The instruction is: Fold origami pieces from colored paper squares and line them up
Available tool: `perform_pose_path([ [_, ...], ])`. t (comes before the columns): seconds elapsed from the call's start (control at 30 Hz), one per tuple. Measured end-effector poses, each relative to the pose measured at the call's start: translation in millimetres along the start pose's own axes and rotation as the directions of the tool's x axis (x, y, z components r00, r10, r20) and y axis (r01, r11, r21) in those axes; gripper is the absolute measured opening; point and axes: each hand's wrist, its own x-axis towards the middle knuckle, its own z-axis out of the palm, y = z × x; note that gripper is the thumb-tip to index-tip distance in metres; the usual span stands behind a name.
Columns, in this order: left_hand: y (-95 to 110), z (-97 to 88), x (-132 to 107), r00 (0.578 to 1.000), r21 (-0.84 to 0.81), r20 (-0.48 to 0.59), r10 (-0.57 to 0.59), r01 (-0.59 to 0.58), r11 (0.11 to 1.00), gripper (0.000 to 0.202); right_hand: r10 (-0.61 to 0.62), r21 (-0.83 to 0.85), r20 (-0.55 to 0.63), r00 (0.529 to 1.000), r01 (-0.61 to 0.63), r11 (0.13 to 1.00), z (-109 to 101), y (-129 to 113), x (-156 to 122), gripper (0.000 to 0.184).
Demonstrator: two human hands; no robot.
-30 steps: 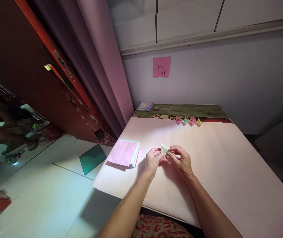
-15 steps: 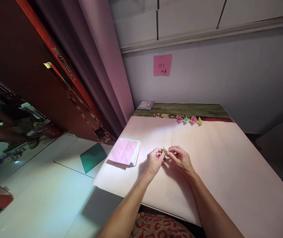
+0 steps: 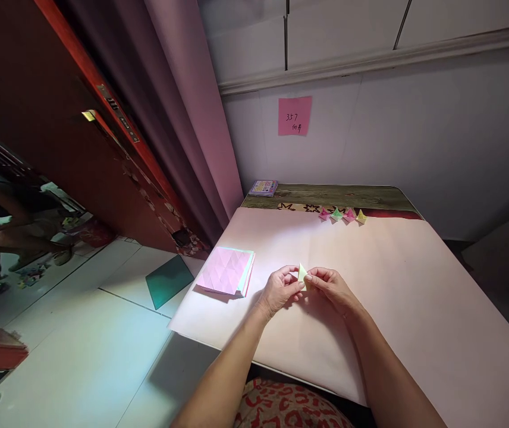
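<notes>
Both hands meet over the pink table top (image 3: 392, 285), pinching a small folded piece of pale yellow-green paper (image 3: 302, 272) between them. My left hand (image 3: 279, 289) grips its left side with thumb and fingers closed. My right hand (image 3: 331, 288) holds the right side, fingers curled onto it. A stack of pink patterned paper sheets (image 3: 228, 271) lies to the left of my left hand, near the table's left edge. Several small folded paper shapes (image 3: 342, 215), pink, green and yellow, stand in a row at the far side of the table.
A small purple printed packet (image 3: 263, 188) lies at the far left corner by the curtain (image 3: 183, 119). A pink note (image 3: 294, 116) is stuck on the wall. A green sheet (image 3: 169, 282) lies on the tiled floor left of the table. A person's legs show far left.
The folded paper has been turned and squeezed between the fingers; its point now sticks up. Both hands shifted slightly right and nearer.
</notes>
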Motion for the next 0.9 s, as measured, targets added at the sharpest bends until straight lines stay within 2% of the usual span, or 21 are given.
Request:
perform_pose_path([
  [0.1,4,-3.7,-2,0.986,-0.133,0.168,-0.003,0.025,0.991,0.054,-0.003,0.027,0.039,0.999,0.002,1.000,-2,-2,-1,0.035],
  [0.17,5,-3.6,-2,0.979,-0.152,0.206,0.007,0.025,0.988,0.054,0.006,0.038,0.067,0.998,-0.009,0.999,-3,-1,-1,0.034],
  [0.33,4,1.7,-4,0.990,-0.252,0.133,0.044,-0.009,0.968,0.059,0.022,0.055,0.077,0.997,-0.026,0.998,-7,2,0,0.032],
  [0.43,6,0.8,-4,0.995,-0.281,0.091,0.031,-0.004,0.960,0.051,0.037,0.067,0.101,0.994,-0.044,0.997,-8,2,1,0.031],
  [0.53,10,-4.7,-4,0.990,-0.297,0.136,-0.024,0.064,0.953,0.041,0.055,0.087,0.141,0.989,-0.068,0.994,-9,1,1,0.030],
  [0.67,11,-12.7,-4,0.958,-0.313,0.276,-0.076,0.164,0.935,0.035,0.079,0.111,0.200,0.977,-0.103,0.988,-7,2,1,0.030],
  [0.8,11,-16.5,-2,0.901,-0.253,0.407,-0.147,0.266,0.930,0.038,0.082,0.145,0.210,0.974,-0.114,0.983,-8,5,2,0.031],
  [0.9,11,-15.4,0,0.875,-0.233,0.457,-0.158,0.290,0.928,0.039,0.093,0.171,0.226,0.970,-0.133,0.976,-9,6,1,0.031],
])
